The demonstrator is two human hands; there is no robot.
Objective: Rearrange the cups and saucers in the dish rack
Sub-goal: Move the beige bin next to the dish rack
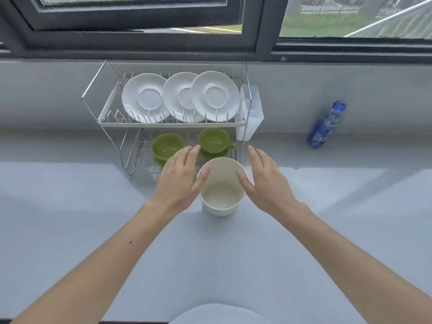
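In front of the dish rack [173, 118], on the pale grey counter [70, 206], stands a white cup [221, 190], upright and open-mouthed, just clear of the rack's lower tier. The left hand [180, 181] and the right hand [264, 181] flank it — both spread flat with fingers extended, neither closed on anything. The left thumb touches the cup's rim on its left side and the right thumb touches the rim on its right; whether either presses in I cannot tell. The left fingertips reach over the front edge of the rack's lower tier.

On the rack's upper tier three white saucers [180, 97] stand on edge in the wire slots, overlapping one another from left to right. On the lower tier sit two green cups — the left green cup [166, 146] partly behind the left hand, the right green cup [215, 140] with its handle pointing right; each rests on a green saucer [210, 155]. A white plastic holder [251, 113] hangs on the rack's right end. Well to the right of the rack, a blue bottle [326, 125] stands on the counter against the wall, below the window [140, 19].
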